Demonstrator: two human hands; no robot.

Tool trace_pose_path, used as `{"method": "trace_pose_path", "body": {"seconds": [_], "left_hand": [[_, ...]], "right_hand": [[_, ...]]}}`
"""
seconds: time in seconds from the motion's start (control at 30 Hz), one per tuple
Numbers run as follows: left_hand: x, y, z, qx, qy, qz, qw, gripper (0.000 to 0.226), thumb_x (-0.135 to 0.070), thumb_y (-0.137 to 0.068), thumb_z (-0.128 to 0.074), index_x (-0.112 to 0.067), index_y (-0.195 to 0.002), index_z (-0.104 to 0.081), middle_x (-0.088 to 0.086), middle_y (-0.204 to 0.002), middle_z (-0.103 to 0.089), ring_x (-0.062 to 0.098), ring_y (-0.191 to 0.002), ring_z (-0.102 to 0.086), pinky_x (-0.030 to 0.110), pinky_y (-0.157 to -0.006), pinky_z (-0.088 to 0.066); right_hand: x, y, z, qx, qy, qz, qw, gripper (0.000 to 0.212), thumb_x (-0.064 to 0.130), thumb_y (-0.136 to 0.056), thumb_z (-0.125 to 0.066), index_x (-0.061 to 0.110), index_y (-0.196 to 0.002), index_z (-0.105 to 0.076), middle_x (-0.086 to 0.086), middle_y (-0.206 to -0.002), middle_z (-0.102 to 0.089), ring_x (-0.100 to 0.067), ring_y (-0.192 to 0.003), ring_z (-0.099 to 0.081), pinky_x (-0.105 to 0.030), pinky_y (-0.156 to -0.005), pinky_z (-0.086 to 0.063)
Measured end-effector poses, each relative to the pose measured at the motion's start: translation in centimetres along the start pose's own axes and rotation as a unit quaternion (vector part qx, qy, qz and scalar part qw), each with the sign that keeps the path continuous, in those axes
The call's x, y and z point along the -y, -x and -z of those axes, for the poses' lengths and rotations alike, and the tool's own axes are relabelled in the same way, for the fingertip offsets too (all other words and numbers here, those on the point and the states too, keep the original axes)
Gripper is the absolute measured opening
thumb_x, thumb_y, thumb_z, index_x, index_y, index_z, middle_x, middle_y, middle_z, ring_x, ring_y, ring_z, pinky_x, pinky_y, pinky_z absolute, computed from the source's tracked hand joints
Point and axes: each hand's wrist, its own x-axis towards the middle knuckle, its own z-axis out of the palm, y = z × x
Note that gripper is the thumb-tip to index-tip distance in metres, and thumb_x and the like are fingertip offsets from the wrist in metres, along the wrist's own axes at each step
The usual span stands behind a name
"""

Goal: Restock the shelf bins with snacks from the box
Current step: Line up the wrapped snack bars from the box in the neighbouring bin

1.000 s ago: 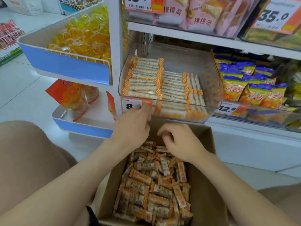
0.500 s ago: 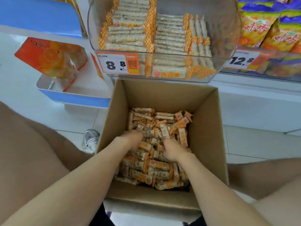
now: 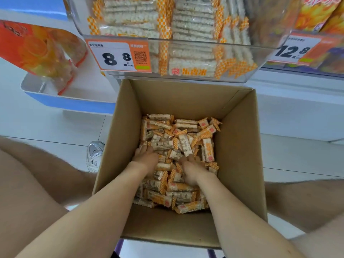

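both forearms come in over the near rim of the box (image 3: pixel 240 146) at the centre of the frame and slope down into it. the left hand (image 3: pixel 145 157) lies back-up on the snacks (image 3: pixel 178 142) at centre left, fingers pointed toward the far wall and tips sunk among the wrappers. the right hand (image 3: pixel 192 169) sits just right of it, a strip of packs between them, its fingers bent down into the pile. we cannot tell whether either hand has hold of a pack.

the snacks are small orange-and-white checked packs, heaped loose across the box bottom. more of them lie in neat rows in the clear bin (image 3: pixel 260 25) along the top of the frame. a front pack there bears orange chinese lettering beside a red square mark. the tag (image 3: pixel 119 56) on the bin's front, at upper left, reads "8 8" with "500g" and a qr code. a second tag (image 3: pixel 294 51) at upper right reads "12.8".

the box walls stand well above the pile, and the far wall is bare cardboard. the far rim sits just below the bin's front lip. a white shoe (image 3: pixel 95 155) rests on the floor tiles beside the box's left wall, and bare legs flank the box on both sides.
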Motion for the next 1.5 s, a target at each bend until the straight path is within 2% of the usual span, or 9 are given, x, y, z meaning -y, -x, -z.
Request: {"method": "trace_pose_path", "body": {"seconds": [0.23, 0.47, 0.6, 0.77, 0.9, 1.07, 1.23, 1.37, 1.5], "left_hand": [[0.4, 0.8, 1.0, -0.042, 0.187, 0.01, 0.981, 0.041, -0.018, -0.101, -0.06, -0.022, -0.141, -0.053, 0.009, -0.139, -0.058, 0.03, -0.119, -0.06, 0.042, -0.095, -0.056], [0.7, 4.4, 6.8, -0.102, 0.392, -0.005, 0.914, 0.035, -0.015, -0.093, -0.07, -0.022, -0.127, -0.065, 0.005, -0.133, -0.059, 0.019, -0.101, -0.064, 0.028, -0.074, -0.056], [0.5, 8.4, 10.1, -0.063, 0.619, -0.067, 0.78, 0.025, -0.001, -0.094, -0.067, -0.009, -0.117, -0.071, 0.014, -0.114, -0.071, 0.028, -0.099, -0.076, 0.041, -0.085, -0.065], [1.5, 12.7, 13.1, -0.033, 0.75, -0.103, 0.653, 0.019, -0.004, -0.1, -0.054, 0.003, -0.104, -0.071, 0.025, -0.108, -0.074, 0.03, -0.095, -0.074, 0.04, -0.089, -0.063], [2.3, 15.1, 13.9, -0.07, 0.631, -0.149, 0.758, 0.025, -0.02, -0.093, -0.077, -0.009, -0.115, -0.074, 0.017, -0.107, -0.077, 0.028, -0.098, -0.076, 0.036, -0.083, -0.062], [3.6, 19.5, 16.5, -0.186, 0.52, -0.153, 0.82, 0.023, -0.021, -0.088, -0.08, -0.02, -0.11, -0.072, 0.005, -0.097, -0.078, 0.022, -0.091, -0.076, 0.037, -0.082, -0.062], [5.3, 24.3, 19.2, -0.297, 0.471, -0.218, 0.802, 0.024, -0.024, -0.092, -0.08, -0.022, -0.114, -0.072, -0.005, -0.104, -0.079, 0.011, -0.098, -0.073, 0.036, -0.095, -0.057], [6.6, 25.8, 20.3, -0.455, 0.398, -0.217, 0.767, 0.037, -0.04, -0.096, -0.072, -0.03, -0.131, -0.062, -0.02, -0.115, -0.069, 0.0, -0.107, -0.064, 0.011, -0.083, -0.047], [7.6, 24.2, 22.1, -0.602, 0.248, -0.167, 0.74, 0.024, -0.023, -0.104, -0.058, -0.019, -0.126, -0.065, -0.004, -0.121, -0.064, 0.013, -0.113, -0.058, 0.028, -0.094, -0.046]], "right_hand": [[-0.8, 0.5, 0.2, -0.083, -0.249, 0.014, 0.965, 0.028, 0.028, -0.099, -0.071, 0.026, -0.123, -0.058, 0.002, -0.115, -0.064, -0.025, -0.105, -0.064, -0.044, -0.089, -0.056], [0.3, 4.4, 6.1, -0.303, -0.399, 0.056, 0.864, 0.046, 0.051, -0.101, -0.062, 0.019, -0.134, -0.056, 0.003, -0.115, -0.066, -0.018, -0.102, -0.064, -0.029, -0.077, -0.047], [1.2, 6.9, 8.2, -0.362, -0.331, 0.135, 0.861, 0.049, 0.064, -0.082, -0.072, 0.034, -0.12, -0.074, 0.01, -0.112, -0.068, -0.005, -0.103, -0.055, -0.024, -0.083, -0.044], [2.4, 11.5, 10.6, -0.41, -0.277, 0.183, 0.85, 0.046, 0.035, -0.085, -0.074, 0.042, -0.13, -0.07, 0.011, -0.109, -0.059, -0.003, -0.103, -0.054, -0.014, -0.088, -0.041], [3.5, 14.4, 11.7, -0.438, -0.23, 0.206, 0.845, 0.048, 0.043, -0.085, -0.08, 0.049, -0.131, -0.067, 0.018, -0.106, -0.056, -0.008, -0.105, -0.049, -0.034, -0.092, -0.045], [4.6, 18.3, 13.7, -0.424, -0.264, 0.245, 0.831, 0.058, 0.041, -0.082, -0.082, 0.04, -0.138, -0.064, 0.023, -0.126, -0.055, 0.005, -0.118, -0.054, -0.014, -0.101, -0.044], [5.9, 21.7, 16.4, -0.396, -0.313, 0.289, 0.813, 0.057, 0.022, -0.093, -0.07, 0.041, -0.145, -0.056, 0.022, -0.129, -0.066, 0.0, -0.111, -0.066, -0.019, -0.09, -0.055], [6.6, 23.3, 19.7, -0.473, -0.315, 0.275, 0.775, 0.057, 0.025, -0.099, -0.067, 0.036, -0.151, -0.049, 0.022, -0.137, -0.061, 0.004, -0.122, -0.058, -0.025, -0.102, -0.052], [5.5, 22.6, 24.3, -0.603, -0.259, 0.196, 0.729, 0.054, 0.025, -0.099, -0.065, 0.032, -0.15, -0.046, 0.012, -0.136, -0.061, -0.014, -0.122, -0.057, -0.044, -0.104, -0.05]]}}
